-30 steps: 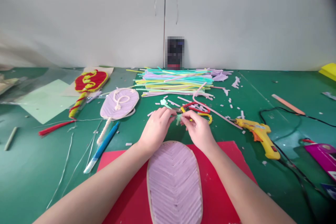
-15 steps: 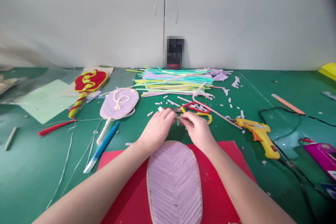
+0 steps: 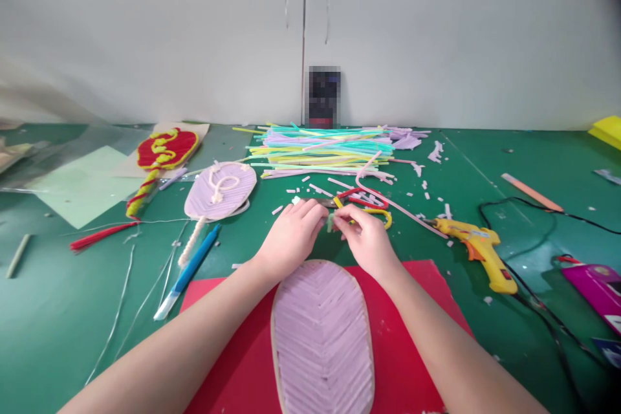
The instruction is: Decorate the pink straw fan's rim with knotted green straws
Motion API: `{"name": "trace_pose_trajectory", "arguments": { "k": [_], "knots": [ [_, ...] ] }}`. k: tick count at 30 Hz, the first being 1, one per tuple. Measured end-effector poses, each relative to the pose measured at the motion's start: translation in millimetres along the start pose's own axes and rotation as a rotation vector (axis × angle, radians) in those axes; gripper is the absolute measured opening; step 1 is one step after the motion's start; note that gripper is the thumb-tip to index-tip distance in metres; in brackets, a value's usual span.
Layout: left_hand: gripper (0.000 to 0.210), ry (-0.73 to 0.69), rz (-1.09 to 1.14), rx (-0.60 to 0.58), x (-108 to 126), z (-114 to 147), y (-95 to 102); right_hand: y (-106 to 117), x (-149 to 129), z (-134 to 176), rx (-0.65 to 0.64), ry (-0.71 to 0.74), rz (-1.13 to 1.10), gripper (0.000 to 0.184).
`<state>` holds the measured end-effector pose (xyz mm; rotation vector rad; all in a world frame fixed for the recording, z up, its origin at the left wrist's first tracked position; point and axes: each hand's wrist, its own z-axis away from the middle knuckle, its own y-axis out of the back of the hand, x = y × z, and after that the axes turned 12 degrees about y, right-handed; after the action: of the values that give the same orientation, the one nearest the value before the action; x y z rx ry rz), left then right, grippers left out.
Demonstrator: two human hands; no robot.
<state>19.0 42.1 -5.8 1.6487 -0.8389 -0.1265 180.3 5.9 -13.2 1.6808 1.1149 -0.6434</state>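
Note:
My left hand (image 3: 295, 228) and my right hand (image 3: 363, 236) meet above the table, fingertips pinched around a small pale green pipe cleaner piece (image 3: 330, 222). Most of that piece is hidden by the fingers. Right behind the hands lie scissors with red and yellow handles (image 3: 371, 197), their blades partly covered by my left hand. Below my wrists a lilac oval fan panel (image 3: 323, 336), covered in slanting strips with a pale rim, rests on a red board (image 3: 412, 336).
Pipe cleaners (image 3: 325, 152) in several colours are heaped at the back. A yellow glue gun (image 3: 478, 252) lies right, its cord trailing. To the left are a lilac fan (image 3: 220, 191), a red fan (image 3: 167, 149), a blue pen-like tool (image 3: 189, 272) and a red tassel (image 3: 104, 236).
My fingers have shifted only slightly around the green piece, which shows a little more between them. Everything else stays in place.

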Motion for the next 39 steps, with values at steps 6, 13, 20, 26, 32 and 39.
{"name": "trace_pose_trajectory", "arguments": {
  "k": [6, 13, 20, 26, 32, 39],
  "knots": [
    [0.017, 0.018, -0.057, 0.023, 4, 1, 1.6, -3, -4, 0, 0.036, -0.052, -0.08, 0.015],
    [0.016, 0.015, -0.185, 0.054, 10, 3, 3.7, -6, -5, -1, 0.062, -0.116, -0.16, 0.018],
    [0.016, 0.098, -0.151, 0.068, 14, 5, 0.5, -10, 2, 1, 0.087, -0.163, -0.274, 0.021],
    [0.015, 0.167, 0.042, 0.073, 8, 3, -3.6, -10, 2, -1, 0.112, -0.204, -0.358, 0.023],
    [0.017, 0.323, 0.317, 0.022, 4, 3, -6.6, -7, 3, -2, 0.211, -0.287, -0.463, 0.023],
    [0.014, 0.359, 0.494, 0.0, 7, 4, -7.5, -10, -1, -1, 0.148, -0.176, -0.392, 0.019]
  ]
}}
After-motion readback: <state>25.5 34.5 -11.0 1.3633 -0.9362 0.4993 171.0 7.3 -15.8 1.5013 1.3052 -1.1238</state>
